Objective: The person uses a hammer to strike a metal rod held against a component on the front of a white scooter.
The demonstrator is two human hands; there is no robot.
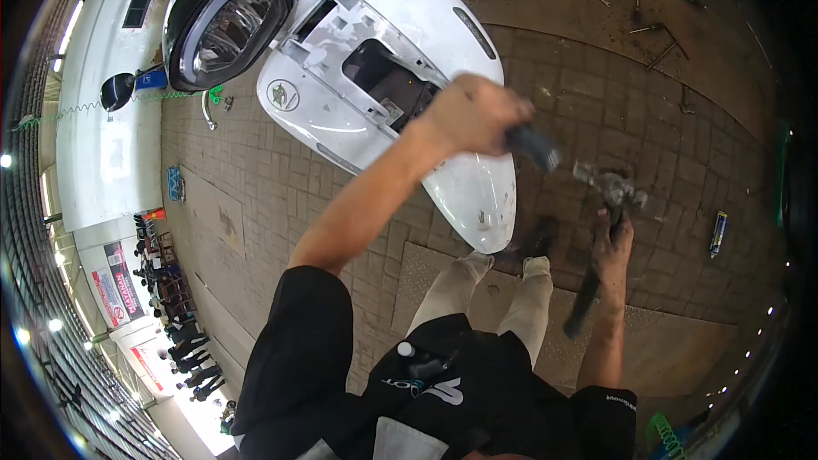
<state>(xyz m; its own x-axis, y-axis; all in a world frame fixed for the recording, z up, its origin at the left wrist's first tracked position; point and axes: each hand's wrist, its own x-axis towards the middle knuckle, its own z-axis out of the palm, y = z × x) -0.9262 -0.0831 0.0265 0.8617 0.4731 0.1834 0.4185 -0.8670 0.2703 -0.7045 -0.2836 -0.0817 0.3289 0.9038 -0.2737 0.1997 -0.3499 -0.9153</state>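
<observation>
My left hand (pixel 477 111), blurred by motion, is closed around a black cylindrical handle (pixel 534 147) whose lower end points right. What lies on its other side is hidden by the fist. My right hand (pixel 612 247) grips a hammer (pixel 582 302) by its dark shaft. Its worn metal head (pixel 618 190) is just right of the black handle's end, with a small gap between them. Under my left forearm stands a white scooter (pixel 473 196), with an open hollow (pixel 375 68) in its body.
Several hand tools (pixel 656 31) lie on the paving at the far right. A blue and yellow tube (pixel 718 234) rests farther right. Metal plates (pixel 673 349) lie by my feet. The headlight (pixel 234 30) and mirror (pixel 118 92) stick out at the upper left. People (pixel 187 345) stand far off left.
</observation>
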